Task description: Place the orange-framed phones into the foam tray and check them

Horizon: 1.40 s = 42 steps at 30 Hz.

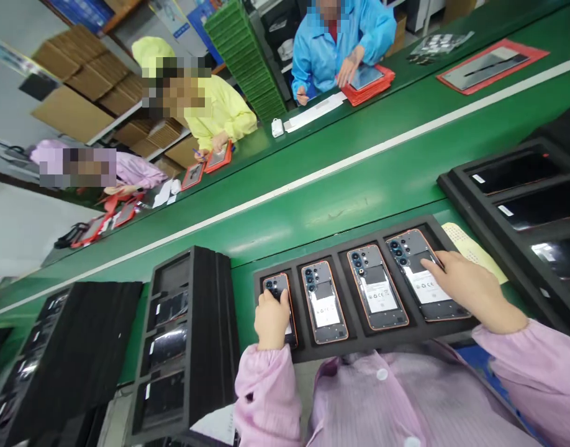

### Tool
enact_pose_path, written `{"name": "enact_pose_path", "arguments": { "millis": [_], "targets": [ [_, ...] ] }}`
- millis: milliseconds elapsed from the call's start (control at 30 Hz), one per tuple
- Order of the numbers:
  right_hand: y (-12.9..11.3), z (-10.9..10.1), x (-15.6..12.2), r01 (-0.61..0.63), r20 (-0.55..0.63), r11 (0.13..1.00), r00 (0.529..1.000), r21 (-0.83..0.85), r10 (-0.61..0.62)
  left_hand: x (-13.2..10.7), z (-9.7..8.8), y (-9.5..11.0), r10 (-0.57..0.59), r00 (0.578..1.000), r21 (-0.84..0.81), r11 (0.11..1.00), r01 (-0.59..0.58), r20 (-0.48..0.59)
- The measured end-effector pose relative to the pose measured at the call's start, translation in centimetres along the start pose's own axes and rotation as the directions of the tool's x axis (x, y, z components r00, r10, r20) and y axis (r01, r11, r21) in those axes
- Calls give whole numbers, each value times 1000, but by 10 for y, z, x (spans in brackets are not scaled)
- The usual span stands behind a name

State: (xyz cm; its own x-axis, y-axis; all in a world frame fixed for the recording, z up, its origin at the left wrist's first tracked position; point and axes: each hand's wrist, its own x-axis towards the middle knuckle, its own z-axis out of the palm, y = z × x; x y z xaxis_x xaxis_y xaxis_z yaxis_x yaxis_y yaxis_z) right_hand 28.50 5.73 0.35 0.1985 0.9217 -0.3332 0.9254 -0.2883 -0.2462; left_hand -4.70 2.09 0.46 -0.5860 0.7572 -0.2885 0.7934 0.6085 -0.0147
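Observation:
A black foam tray lies in front of me with several smartphones in its slots, their camera lenses and white labels facing up. My left hand closes over the leftmost smartphone, covering much of it. At the right end, my right hand grips the right edge of the rightmost smartphone, thumb on its upper face and the other fingers mostly hidden at its side. Between them rest a second phone and a third phone, both orange-edged and untouched.
Stacked foam trays with dark phones stand at my left, others at my right. A yellow sheet lies beside the tray. Across the green belt, several people work with red-framed items.

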Motion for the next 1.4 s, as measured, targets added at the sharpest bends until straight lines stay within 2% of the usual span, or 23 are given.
{"name": "enact_pose_path", "arguments": {
  "millis": [100,200,267,300,367,467,567,667,733,833,900,1000,1167,1300,1400],
  "targets": [
    [8,-12,-5,17,12,997,1000,80,-18,17,-7,5,-80,995,-56,995,83,52],
    [7,-16,-16,25,-25,940,1000,341,-17,31,-13,5,-110,989,-129,984,122,99],
    [-3,-9,-21,72,35,856,994,512,-105,36,-14,4,-120,985,-178,974,140,120],
    [-11,-4,-23,94,79,836,984,540,-162,36,-14,3,-121,984,-203,968,146,128],
    [-28,9,-25,126,154,875,963,467,-221,34,-13,0,-101,985,-264,955,135,139],
    [-52,25,-30,144,161,950,968,276,-193,22,-10,-10,-18,992,-392,917,66,125],
    [-65,30,-36,179,130,978,973,104,-192,7,-8,-24,42,996,-535,845,3,73],
    [-72,30,-38,200,146,980,969,21,-201,-4,-8,-35,39,999,-661,750,-20,14],
    [-76,29,-34,191,168,981,967,11,-190,-9,-9,-33,64,998,-730,682,-39,6],
    [-81,26,-26,171,193,984,965,39,-176,-16,-7,-13,158,986,-771,634,-65,47],
    [-84,25,-24,148,198,987,968,59,-157,-21,-3,7,200,976,-744,664,-71,86],
    [-86,27,-25,105,182,990,976,96,-121,-31,2,35,200,970,-638,767,-66,140],
    [-79,31,-18,58,138,953,985,298,-103,-38,-2,57,208,955,-468,879,-89,210],
    [-68,36,-17,57,153,850,975,523,-160,-24,-11,64,220,946,-428,898,-101,238],
    [-64,43,-25,26,167,703,964,711,-205,-14,-16,69,210,945,-415,905,-90,252]
  ]
}}
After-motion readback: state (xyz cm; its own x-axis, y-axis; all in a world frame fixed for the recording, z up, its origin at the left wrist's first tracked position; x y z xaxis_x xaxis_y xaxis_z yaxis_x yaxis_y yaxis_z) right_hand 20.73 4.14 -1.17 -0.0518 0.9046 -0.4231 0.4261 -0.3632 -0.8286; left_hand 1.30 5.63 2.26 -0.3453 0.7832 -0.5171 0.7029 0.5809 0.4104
